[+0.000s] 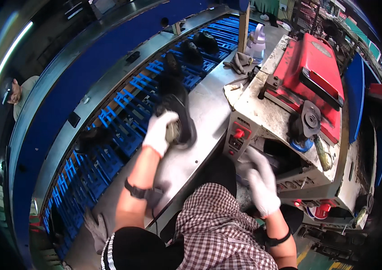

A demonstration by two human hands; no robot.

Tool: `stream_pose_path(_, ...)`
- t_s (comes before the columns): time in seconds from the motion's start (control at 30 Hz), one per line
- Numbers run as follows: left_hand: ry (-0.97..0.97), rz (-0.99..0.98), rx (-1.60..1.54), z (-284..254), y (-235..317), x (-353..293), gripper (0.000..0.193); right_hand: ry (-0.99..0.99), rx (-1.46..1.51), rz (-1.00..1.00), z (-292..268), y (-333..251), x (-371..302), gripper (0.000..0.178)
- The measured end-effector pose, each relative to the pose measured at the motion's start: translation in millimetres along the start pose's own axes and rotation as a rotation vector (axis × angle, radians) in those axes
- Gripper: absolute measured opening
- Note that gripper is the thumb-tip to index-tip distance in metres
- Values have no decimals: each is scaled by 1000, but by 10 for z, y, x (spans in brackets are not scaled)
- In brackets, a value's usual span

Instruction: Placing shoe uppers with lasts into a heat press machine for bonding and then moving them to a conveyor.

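My left hand (159, 134), in a white glove, grips a black shoe (184, 118) over the metal ledge beside the conveyor. A paler patch of the shoe shows by my fingers; motion blurs its outline. My right hand (263, 186), also gloved in white, is raised in front of the dark opening (285, 155) in the machine's side. Its fingers look stretched out and apart, though smeared by motion, and I see nothing held in them. Several dark shoes (192, 52) sit farther along the blue-slatted conveyor (125, 105).
To the right stands a machine with a red cover (321, 67) and a red switch (239, 133); a black rubbery part (310, 118) lies on it. Gloves (240, 62) and a clear bottle (257, 47) are at the far ledge. Another person (22, 94) stands beyond the blue frame.
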State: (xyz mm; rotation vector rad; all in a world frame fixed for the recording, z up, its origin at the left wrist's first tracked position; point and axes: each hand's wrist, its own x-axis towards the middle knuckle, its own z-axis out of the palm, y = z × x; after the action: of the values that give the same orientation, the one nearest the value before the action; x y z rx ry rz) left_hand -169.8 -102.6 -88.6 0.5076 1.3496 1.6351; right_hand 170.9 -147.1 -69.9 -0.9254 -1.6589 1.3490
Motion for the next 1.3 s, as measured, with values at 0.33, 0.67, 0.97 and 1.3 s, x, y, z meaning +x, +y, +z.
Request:
stream_pose_path(0.33, 425, 334, 638, -513, 279, 2340, 81, 475, 93, 175, -585, 598, -626, 59)
stream_pose_path(0.67, 470, 193, 823, -979, -79, 2225, 93, 454, 118, 260, -528, 723, -623, 69)
stream_pose_path(0.97, 1303, 679, 1000, -2055, 455, 858, 83, 515, 104, 273, -702, 948, -689, 71)
stream_pose_path(1.3, 1443, -139, -172, -3005, 687, 966, 131, 487, 177, 285, -615, 1006, -712, 67)
